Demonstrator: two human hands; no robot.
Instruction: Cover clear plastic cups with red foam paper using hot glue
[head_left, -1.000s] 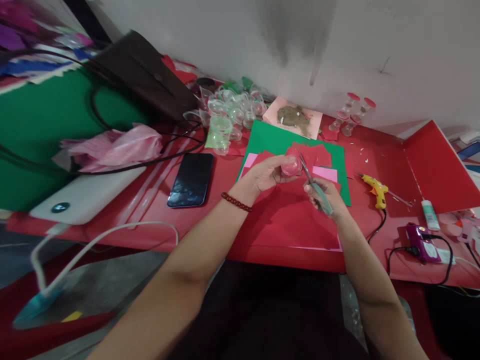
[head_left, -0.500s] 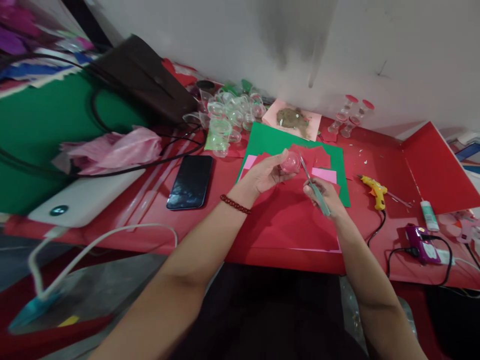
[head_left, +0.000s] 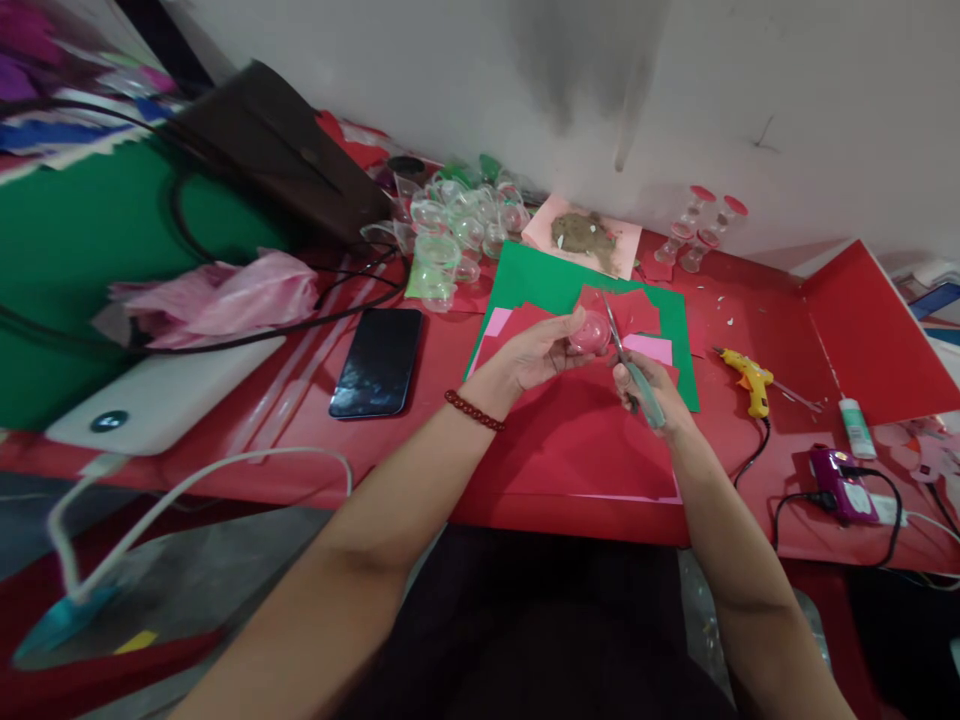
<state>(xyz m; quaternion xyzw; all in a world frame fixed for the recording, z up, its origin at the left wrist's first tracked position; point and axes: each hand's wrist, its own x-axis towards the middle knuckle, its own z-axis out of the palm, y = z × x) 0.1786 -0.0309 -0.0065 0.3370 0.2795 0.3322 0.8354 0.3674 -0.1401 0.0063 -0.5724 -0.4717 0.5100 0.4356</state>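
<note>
My left hand holds a small clear plastic cup by its side, its round face turned up toward me; red shows through it. In my right hand is a pair of scissors with pale green handles, the blades pointing up and away beside the cup's right edge. Whether the blades touch the cup I cannot tell. Below both hands lie red paper sheets, and beyond them cut red pieces rest on a green sheet.
Several clear plastic cups are heaped at the back. A phone and a white power bank lie left. On the right are a yellow glue gun, a glue bottle, a purple power adapter and joined cups with red tops.
The cup in my left hand has shifted slightly right and down, its face turned more toward me. The scissors have tilted a little and stay close beside it.
</note>
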